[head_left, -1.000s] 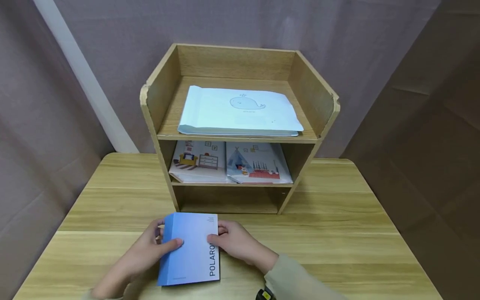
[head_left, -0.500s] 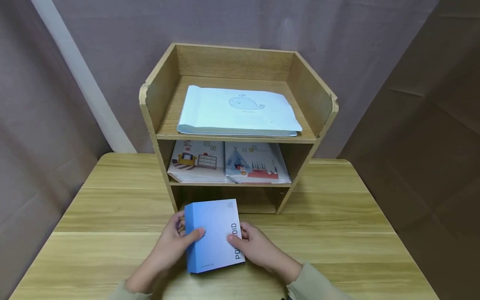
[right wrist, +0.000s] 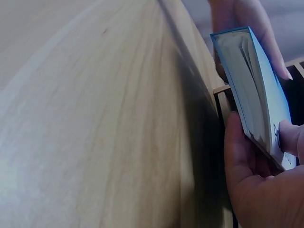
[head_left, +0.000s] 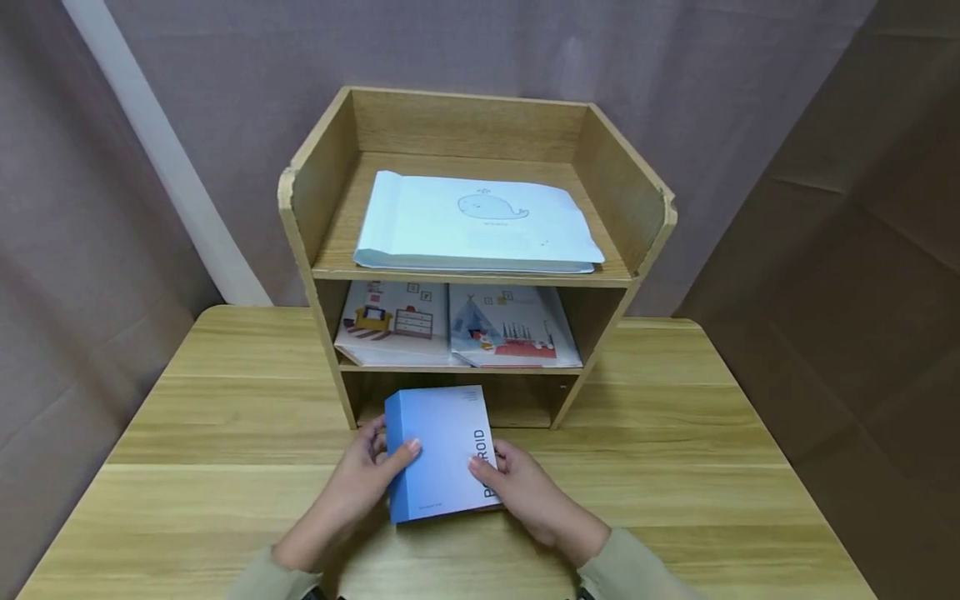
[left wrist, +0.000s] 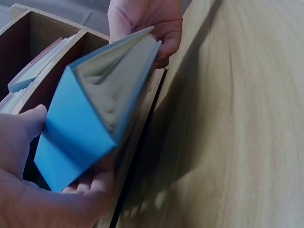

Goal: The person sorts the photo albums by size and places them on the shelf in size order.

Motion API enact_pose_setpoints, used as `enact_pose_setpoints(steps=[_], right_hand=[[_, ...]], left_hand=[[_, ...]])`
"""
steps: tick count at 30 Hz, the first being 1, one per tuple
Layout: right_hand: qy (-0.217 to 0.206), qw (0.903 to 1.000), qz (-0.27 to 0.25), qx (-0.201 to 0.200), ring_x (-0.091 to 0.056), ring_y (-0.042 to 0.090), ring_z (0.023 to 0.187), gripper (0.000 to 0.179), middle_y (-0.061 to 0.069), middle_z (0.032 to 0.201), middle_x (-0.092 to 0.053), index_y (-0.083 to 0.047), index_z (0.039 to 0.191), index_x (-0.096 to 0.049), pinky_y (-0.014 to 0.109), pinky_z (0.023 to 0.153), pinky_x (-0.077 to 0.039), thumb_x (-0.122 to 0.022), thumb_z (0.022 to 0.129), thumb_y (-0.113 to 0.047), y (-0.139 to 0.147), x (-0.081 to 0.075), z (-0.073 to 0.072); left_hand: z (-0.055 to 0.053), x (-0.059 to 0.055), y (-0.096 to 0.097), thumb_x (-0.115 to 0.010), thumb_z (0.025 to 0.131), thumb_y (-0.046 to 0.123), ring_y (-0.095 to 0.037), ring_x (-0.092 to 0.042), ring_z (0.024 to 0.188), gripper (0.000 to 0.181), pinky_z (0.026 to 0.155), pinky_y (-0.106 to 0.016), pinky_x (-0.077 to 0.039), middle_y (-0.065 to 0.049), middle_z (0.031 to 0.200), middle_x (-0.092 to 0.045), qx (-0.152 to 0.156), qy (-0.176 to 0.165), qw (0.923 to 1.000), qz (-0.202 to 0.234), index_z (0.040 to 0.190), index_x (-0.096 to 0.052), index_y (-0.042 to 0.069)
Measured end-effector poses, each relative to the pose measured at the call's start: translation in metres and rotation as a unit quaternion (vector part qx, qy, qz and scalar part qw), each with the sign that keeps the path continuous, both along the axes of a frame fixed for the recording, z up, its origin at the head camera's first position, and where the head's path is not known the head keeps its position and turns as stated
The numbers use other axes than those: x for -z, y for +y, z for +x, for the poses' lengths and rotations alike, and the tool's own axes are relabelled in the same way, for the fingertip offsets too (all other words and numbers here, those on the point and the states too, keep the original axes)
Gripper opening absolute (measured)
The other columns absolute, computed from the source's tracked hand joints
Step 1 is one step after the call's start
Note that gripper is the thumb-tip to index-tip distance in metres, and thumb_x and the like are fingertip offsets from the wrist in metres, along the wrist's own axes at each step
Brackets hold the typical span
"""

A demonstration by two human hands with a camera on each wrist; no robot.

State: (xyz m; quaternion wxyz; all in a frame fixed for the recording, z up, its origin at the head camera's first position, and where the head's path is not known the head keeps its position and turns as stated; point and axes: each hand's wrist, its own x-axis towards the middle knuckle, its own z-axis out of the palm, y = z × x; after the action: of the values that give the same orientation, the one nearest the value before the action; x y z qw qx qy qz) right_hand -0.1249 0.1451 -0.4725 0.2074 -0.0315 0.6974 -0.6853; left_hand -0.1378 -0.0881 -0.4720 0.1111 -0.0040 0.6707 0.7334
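A blue photo album with "POLAROID" lettering is held between both hands in front of the shelf's lowest compartment. My left hand grips its spine side, thumb on the cover and fingers behind. On the opposite edge, my right hand pinches it, the thumb over part of the lettering. In the left wrist view the album's blue spine faces the camera, and its pages fan slightly at the bottom end. The right wrist view shows the page edges between the two covers, with fingers underneath.
The wooden shelf stands at the back of the wooden table. On its top lies a pale book with a whale drawing. Two illustrated books, one with furniture and one with a tent, lie side by side in the middle compartment.
Both hands have carried the album to the right and forward, toward the shelf's lowest compartment. It has turned slightly, and its top edge now overlaps that opening. The books on the shelf have stayed put.
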Motion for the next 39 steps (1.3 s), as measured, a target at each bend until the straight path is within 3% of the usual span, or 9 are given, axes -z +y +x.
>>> enact_pose_setpoints(steps=[6,10,15,21,29,35,39], right_hand=[[-0.016,0.9995,-0.009,0.026,-0.068,0.024,0.094,0.049,0.016,0.110,-0.068,0.006,0.135,-0.042,0.033,0.081,-0.056,-0.056,0.099,-0.026,0.002,0.002,-0.009],[-0.016,0.9991,-0.004,0.038,-0.067,0.022,0.096,0.050,0.015,0.113,-0.067,0.005,0.135,-0.041,0.033,0.082,-0.055,-0.055,0.100,-0.027,0.003,0.003,-0.014],[-0.019,0.9985,0.008,0.051,-0.067,0.022,0.095,0.049,0.014,0.113,-0.067,0.004,0.136,-0.041,0.033,0.080,-0.056,-0.054,0.100,-0.027,0.003,0.001,-0.019],[-0.017,0.9980,0.025,0.056,-0.067,0.021,0.093,0.050,0.013,0.110,-0.068,0.005,0.135,-0.042,0.032,0.078,-0.056,-0.056,0.099,-0.027,0.003,0.002,-0.024],[0.002,0.9982,0.047,0.036,-0.067,0.020,0.094,0.049,0.012,0.110,-0.068,0.006,0.132,-0.048,0.031,0.079,-0.056,-0.055,0.100,-0.030,0.005,0.007,-0.024],[-0.035,0.9990,0.029,0.004,-0.067,0.027,0.092,0.040,0.017,0.107,-0.066,0.009,0.133,-0.047,0.037,0.079,-0.057,-0.048,0.103,-0.018,0.005,0.004,-0.022],[-0.049,0.9974,0.047,-0.024,-0.068,0.027,0.086,0.033,0.018,0.098,-0.068,0.009,0.128,-0.049,0.036,0.079,-0.057,-0.049,0.102,-0.012,0.005,0.000,-0.020]], left_hand=[[0.007,0.003,0.002,-0.072,0.089,0.023,-0.027,-0.065,0.091,0.076,0.074,-0.035,-0.057,-0.018,0.114,-0.061,0.030,-0.008,0.9994,-0.015,0.145,-0.026,-0.001],[0.010,0.004,0.004,-0.075,0.086,0.019,-0.024,-0.062,0.090,0.076,0.076,-0.030,-0.056,-0.017,0.111,-0.060,0.023,-0.007,0.9997,-0.010,0.144,-0.029,-0.002],[0.011,0.008,0.008,-0.075,0.085,0.010,-0.026,-0.063,0.094,0.077,0.080,-0.035,-0.057,-0.023,0.116,-0.054,0.016,-0.020,0.9993,0.026,0.143,-0.027,-0.004],[0.012,0.011,0.011,-0.075,0.084,0.006,-0.026,-0.062,0.096,0.081,0.083,-0.037,-0.056,-0.026,0.122,-0.048,0.013,-0.027,0.9990,0.032,0.144,-0.023,-0.006],[0.011,0.010,0.013,-0.069,0.086,0.000,-0.030,-0.064,0.097,0.074,0.083,-0.041,-0.056,-0.029,0.126,-0.045,-0.013,-0.031,0.9977,0.058,0.143,-0.023,-0.010],[0.007,0.009,0.011,-0.068,0.087,0.000,-0.031,-0.063,0.099,0.073,0.084,-0.042,-0.055,-0.031,0.129,-0.044,-0.024,-0.028,0.9975,0.060,0.143,-0.022,-0.014],[0.003,0.013,0.008,-0.068,0.088,0.002,-0.032,-0.062,0.101,0.074,0.084,-0.040,-0.055,-0.032,0.131,-0.044,-0.028,-0.029,0.9978,0.053,0.143,-0.022,-0.014]])
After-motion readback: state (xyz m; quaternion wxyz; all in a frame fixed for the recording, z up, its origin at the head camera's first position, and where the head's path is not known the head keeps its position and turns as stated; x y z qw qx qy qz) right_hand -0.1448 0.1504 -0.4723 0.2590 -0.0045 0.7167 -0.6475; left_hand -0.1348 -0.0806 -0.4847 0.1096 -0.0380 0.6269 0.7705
